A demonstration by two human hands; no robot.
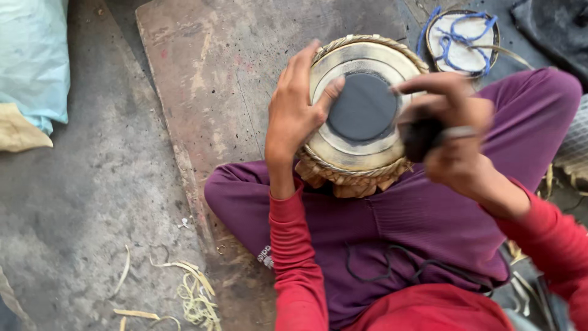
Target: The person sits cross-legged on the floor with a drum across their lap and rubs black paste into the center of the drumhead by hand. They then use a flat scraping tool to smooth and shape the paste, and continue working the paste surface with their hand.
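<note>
A small drum (358, 153) with a pale skin and a round black patch in its middle rests upright between my crossed legs in purple trousers. My left hand (294, 110) grips the drum's left rim, thumb lying on the skin beside the black patch. My right hand (450, 132) hovers over the drum's right edge, closed on a dark rounded stone (421, 138). A ring shows on one right finger. Woven straps run around the drum's rim.
A worn reddish-brown board (214, 79) lies on the grey floor under the drum. A round skin with blue cord (462, 40) sits at the top right. Pale strips (193, 294) litter the floor at the lower left. A pale blue sack (30, 61) is at the left edge.
</note>
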